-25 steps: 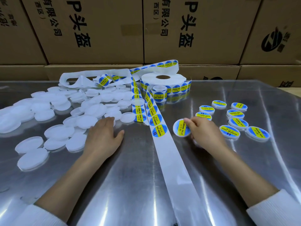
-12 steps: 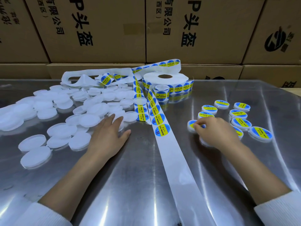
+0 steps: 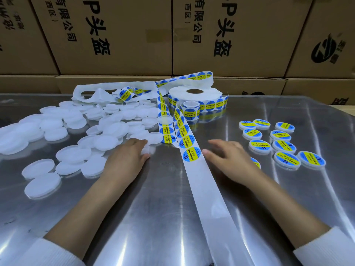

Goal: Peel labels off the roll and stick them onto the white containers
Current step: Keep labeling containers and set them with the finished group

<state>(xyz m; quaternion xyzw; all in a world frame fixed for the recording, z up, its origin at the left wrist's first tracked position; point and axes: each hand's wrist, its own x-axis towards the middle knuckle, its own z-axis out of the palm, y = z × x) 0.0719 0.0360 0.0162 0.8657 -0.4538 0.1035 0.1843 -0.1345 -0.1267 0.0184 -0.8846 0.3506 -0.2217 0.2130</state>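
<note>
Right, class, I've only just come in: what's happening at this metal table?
A person is labelling small white containers. The left hand rests on a bare container at the edge of the unlabelled pile. The right hand, open and empty, reaches toward the next blue-and-yellow label on the strip from the roll. Labelled containers sit grouped to the right.

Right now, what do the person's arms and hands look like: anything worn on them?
Both hands are bare: no gloves, rings or watch show on the left hand or the right hand. The forearms are uncovered. White ribbed-knit sleeves are pushed back, with the left cuff and the right cuff at the bottom corners of the view.
</note>
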